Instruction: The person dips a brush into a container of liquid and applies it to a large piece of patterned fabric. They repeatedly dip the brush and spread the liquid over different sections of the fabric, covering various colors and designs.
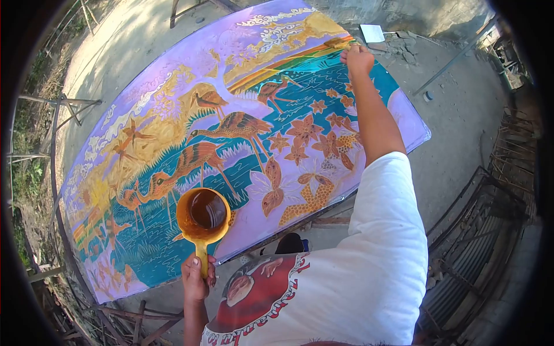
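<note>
Your left hand [197,277] grips the yellow dipper [202,234] by its handle. Your right hand [359,59] curls over the painted cloth [245,153], its grip unclear.

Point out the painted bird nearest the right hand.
The brown-orange bird at the flock's upper right, farthest right of them all. It sits closest to the right hand; the other birds all lie farther left.
</note>
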The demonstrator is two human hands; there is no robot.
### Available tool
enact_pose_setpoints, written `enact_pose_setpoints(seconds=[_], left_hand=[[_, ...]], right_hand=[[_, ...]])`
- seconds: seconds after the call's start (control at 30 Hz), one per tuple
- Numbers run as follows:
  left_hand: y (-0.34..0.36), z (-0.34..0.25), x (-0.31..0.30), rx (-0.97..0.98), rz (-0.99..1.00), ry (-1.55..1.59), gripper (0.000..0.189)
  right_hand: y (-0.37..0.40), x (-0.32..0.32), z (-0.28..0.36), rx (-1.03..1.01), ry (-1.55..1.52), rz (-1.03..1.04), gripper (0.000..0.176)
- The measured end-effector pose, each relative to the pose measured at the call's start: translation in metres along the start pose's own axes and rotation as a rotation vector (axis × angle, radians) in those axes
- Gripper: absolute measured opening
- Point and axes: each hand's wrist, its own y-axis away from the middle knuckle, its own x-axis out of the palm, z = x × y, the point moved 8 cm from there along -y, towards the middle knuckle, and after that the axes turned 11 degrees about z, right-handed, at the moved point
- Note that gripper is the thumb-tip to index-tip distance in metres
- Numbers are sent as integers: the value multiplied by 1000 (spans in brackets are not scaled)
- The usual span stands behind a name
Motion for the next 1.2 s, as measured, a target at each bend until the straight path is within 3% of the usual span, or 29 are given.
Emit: enact_pose_setpoints(seconds=[0.03, 0.07, 0.13, 0.17, 0.23, 0.27, 0.33, 0.37, 0.43, 0.47, 0.53, 0.57, 0.63, 0.8, 0.9, 0.97, 1.0, 1.07, 1.1, 1.13, 1.2], left_hand=[[-2, -2, 0, 7, 4, -4, 58], [-3, -4, -1, 9, -16, 5, 58], [-12, -10, 6, -4, 41, -29, 54], [-17, -12, 5, -5, 19, -15, 54], [-28, -17, 11, -4, 78, -63, 51], [-33, -21, 14, -9, 84, -73, 50], [-46, -27, 20, -33, 89, -88, 48], [-51, -27, 22, -60, 89, -94, 47], [-64, -33, 30, -42, 106, -148, 47], [-68, -33, 33, -59, 97, -138, 47], [-80, -42, 45, -31, 152, -165, 47], [-85, -43, 50, -30, 160, -164, 47], [-93, -49, 60, -5, 179, -218, 51], [-107, -54, 79, -10, 198, -222, 51], [-117, -55, 85, -7, 201, -210, 51], [-124, -57, 88, 0, 213, -211, 51], [-128, -58, 90, -2, 212, -191, 51], [-134, -62, 95, 2, 237, -178, 51], [-137, -63, 93, 0, 222, -152, 50], [-140, -64, 92, -4, 208, -127, 50], [-145, -65, 90, 5, 214, -132, 50]], right_hand=[[20, 11, 17, 47, -306, 105, 28], [36, 13, 32, 51, -307, 127, 28], [69, 35, 62, 63, -477, 422, 31], [86, 37, 75, 70, -475, 447, 31], [129, 59, 115, -13, -609, 804, 30], [150, 59, 129, 8, -607, 827, 30], [210, 75, 173, -114, -456, 1168, 25], [233, 76, 186, -82, -461, 1190, 25], [295, 90, 214, -355, -43, 1454, 26], [315, 93, 217, -337, -48, 1468, 26], [353, 104, 216, -436, 267, 1591, 22], [361, 110, 211, -434, 274, 1585, 22], [381, 117, 205, -825, 466, 1501, 22], [376, 111, 183, -773, 665, 1449, 23], [360, 97, 183, -746, 419, 1378, 20], [339, 89, 153, -73, 156, 1332, 26], [334, 88, 142, -78, 160, 1317, 26], [314, 81, 114, 96, -369, 1171, 33], [309, 77, 106, 188, -540, 1138, 42], [301, 73, 100, 178, -530, 1116, 42], [279, 64, 81, 339, -876, 943, 44]])
